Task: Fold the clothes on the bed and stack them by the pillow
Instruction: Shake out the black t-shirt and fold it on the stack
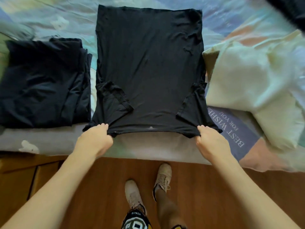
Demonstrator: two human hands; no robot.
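A black T-shirt [148,66] lies flat on the bed, its collar end toward me and both sleeves tucked in over the body. My left hand [95,139] grips the near left shoulder of the shirt. My right hand [211,139] grips the near right shoulder. To the left of the shirt sits a stack of folded black clothes [44,81]. A cream pillow [257,83] lies to the right, touching the shirt's right edge.
The bed [49,142] has a pastel printed sheet, and its near edge runs just below my hands. A dark garment [292,10] shows at the top right corner. Wooden floor [102,187] and my shoes are below.
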